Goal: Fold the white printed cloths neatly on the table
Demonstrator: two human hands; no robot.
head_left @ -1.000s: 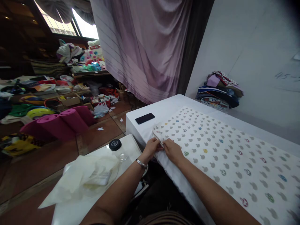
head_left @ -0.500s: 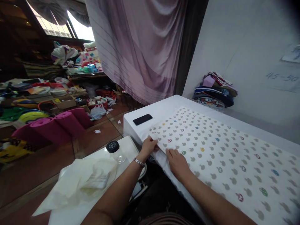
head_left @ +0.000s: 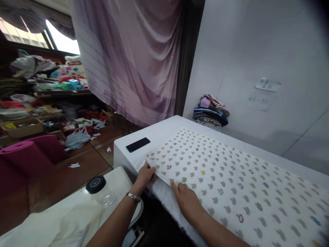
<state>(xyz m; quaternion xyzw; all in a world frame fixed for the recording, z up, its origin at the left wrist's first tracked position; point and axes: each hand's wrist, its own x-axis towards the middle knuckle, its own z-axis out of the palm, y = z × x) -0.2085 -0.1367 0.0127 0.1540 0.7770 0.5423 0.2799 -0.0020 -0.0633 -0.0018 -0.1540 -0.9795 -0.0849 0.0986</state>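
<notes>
A white cloth (head_left: 209, 185) printed with grey shapes and small coloured motifs lies spread over a white-covered table (head_left: 164, 127). At its near left corner, my left hand (head_left: 145, 176) is closed on the cloth's edge, fingers pinched together; a metal bracelet circles that wrist. My right hand (head_left: 187, 200) rests on the cloth a little to the right along the same edge, its fingers stretched out and slightly apart. Beyond my left hand, a black phone (head_left: 138, 144) lies on the table cover.
A lower white stand (head_left: 123, 176) at my left holds a clear jar with a black lid (head_left: 96, 184) and pale crumpled fabric (head_left: 69, 219). Folded clothes (head_left: 210, 111) are stacked by the wall. A purple curtain (head_left: 133, 58) hangs behind; pink rolled mats (head_left: 31, 154) stand left.
The view has turned right and tilted, so everything sits further left and lower. My left hand still pinches the corner; my right hand's fingers look flatter on the cloth.
</notes>
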